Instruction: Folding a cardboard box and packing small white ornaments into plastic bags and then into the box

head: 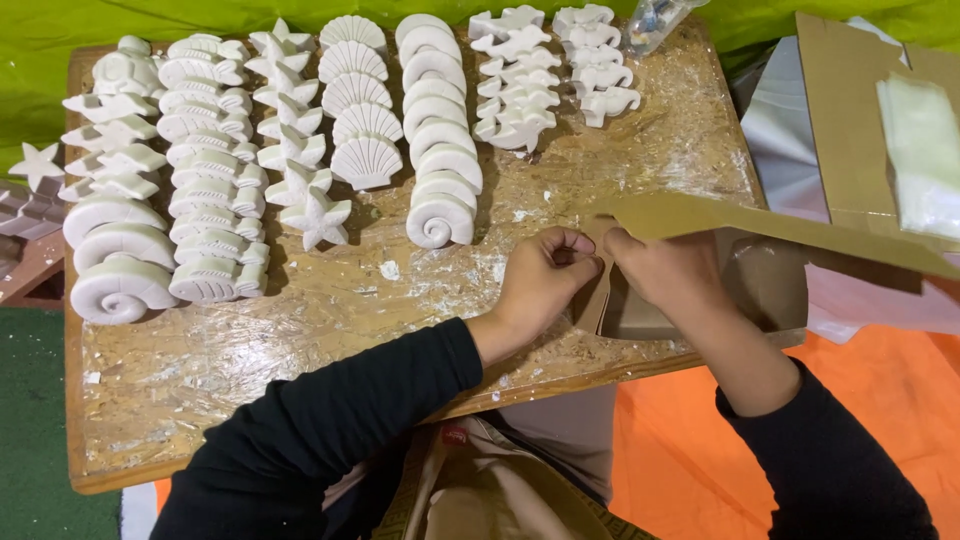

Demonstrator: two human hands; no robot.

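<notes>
My left hand (540, 277) and my right hand (665, 270) meet at the left end of a brown cardboard box (770, 285) lying open on the table's right part. Both hands pinch a small side flap (592, 300) of the box, fingers curled around its edge. The box's long lid flap (760, 228) sticks out above my right hand. Black sleeves cover both arms. White plaster figures lie in rows on the wooden table (300, 340): snail shells (440, 150), scallop shells (358, 100), starfish (300, 170) and fish shapes (210, 200).
More white figures (555, 70) lie at the table's back right, beside a clear plastic bag (650, 20). Flat cardboard (850, 110) with a stack of clear bags (925, 150) rests to the right. Green cloth lies behind, orange cloth (660, 460) below the table's edge.
</notes>
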